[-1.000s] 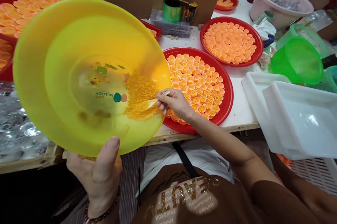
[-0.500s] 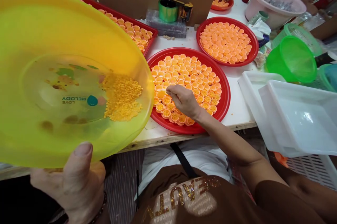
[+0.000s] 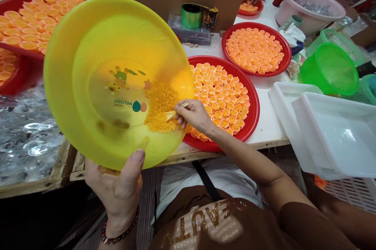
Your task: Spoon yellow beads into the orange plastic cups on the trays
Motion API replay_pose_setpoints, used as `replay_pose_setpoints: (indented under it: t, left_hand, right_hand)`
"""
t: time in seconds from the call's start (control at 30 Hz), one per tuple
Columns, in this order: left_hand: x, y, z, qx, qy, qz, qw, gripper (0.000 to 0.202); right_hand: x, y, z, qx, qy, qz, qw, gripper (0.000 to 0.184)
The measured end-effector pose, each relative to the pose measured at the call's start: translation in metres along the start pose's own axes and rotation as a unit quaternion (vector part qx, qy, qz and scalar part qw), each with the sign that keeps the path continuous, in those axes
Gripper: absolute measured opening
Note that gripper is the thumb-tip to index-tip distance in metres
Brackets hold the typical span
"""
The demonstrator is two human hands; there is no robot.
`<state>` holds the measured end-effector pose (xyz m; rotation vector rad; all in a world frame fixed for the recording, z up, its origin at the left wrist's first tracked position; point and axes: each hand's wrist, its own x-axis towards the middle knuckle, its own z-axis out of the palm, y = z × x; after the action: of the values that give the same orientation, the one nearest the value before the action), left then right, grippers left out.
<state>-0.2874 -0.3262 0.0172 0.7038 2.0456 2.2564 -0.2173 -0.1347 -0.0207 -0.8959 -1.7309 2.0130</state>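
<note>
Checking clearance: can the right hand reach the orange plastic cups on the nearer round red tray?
Probably yes: the right hand, gripping a pale spoon, is near; the round yellow plastic bowl hides part of the tray, but most cups look unobstructed.

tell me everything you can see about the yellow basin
The yellow basin is round and slightly see-through, apparently plastic, with a cartoon and upside-down LOVE MELODY lettering on its floor. It is tilted, its inside facing the camera, and yellow granules lie heaped toward the picture's right. The left grip holds its lower rim, thumb over the inside; a spoon in the right grip dips into the granules. It partly hides a round red tray; contact is unclear.
</note>
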Motion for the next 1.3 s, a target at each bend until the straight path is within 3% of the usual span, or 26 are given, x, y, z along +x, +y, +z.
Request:
replay_pose_setpoints:
  t: [0.1,0.23,0.37,0.47,0.53,0.67,0.77,0.9,0.97,1.07,1.17,1.3]
  left_hand:
    - [0.001,-0.003,-0.001,0.002,0.001,-0.009,1.0,0.043]
    - [0.002,-0.012,0.0,0.011,0.011,-0.009,1.0,0.044]
    - [0.005,-0.011,0.011,0.008,0.031,0.033,0.999,0.032]
    - [0.007,-0.006,0.019,0.005,0.041,0.023,0.999,0.03]
    - [0.008,-0.005,0.02,0.005,0.05,0.01,0.999,0.03]
    - [0.009,-0.011,0.016,-0.012,0.026,0.037,0.999,0.031]
    - [0.009,-0.014,0.013,-0.016,0.012,0.043,0.999,0.031]
    - [0.007,-0.011,0.014,-0.007,-0.004,0.022,1.0,0.047]
    - [0.006,-0.009,0.016,-0.018,-0.017,0.007,1.0,0.051]
    - [0.005,-0.007,0.019,-0.009,-0.031,0.001,0.999,0.051]
    - [0.005,-0.007,0.02,-0.013,-0.023,-0.006,1.0,0.05]
    - [0.008,-0.008,0.019,-0.003,-0.011,-0.014,1.0,0.047]
  right_hand:
    - [-0.001,-0.003,-0.008,0.099,-0.006,0.043,0.994,0.026]
    - [-0.003,-0.01,-0.045,0.131,0.021,0.034,0.991,0.026]
    - [0.002,-0.007,-0.088,0.062,0.092,-0.039,0.993,0.023]
    - [0.008,0.003,-0.105,-0.065,0.133,-0.12,0.982,0.022]
    - [0.009,0.011,-0.108,-0.183,0.123,-0.207,0.953,0.019]
    - [0.001,0.011,-0.101,-0.358,0.071,-0.38,0.85,0.019]
    - [-0.006,-0.001,-0.087,-0.355,0.095,-0.419,0.83,0.019]
    - [-0.005,-0.011,-0.059,-0.335,0.119,-0.348,0.867,0.016]
    - [0.0,-0.009,-0.044,-0.288,0.102,-0.261,0.916,0.014]
    - [0.007,-0.002,-0.027,-0.127,0.07,-0.102,0.984,0.015]
    - [0.008,-0.001,-0.026,0.0,0.055,-0.031,0.998,0.024]
    - [0.003,-0.009,-0.047,0.044,0.082,-0.063,0.994,0.03]
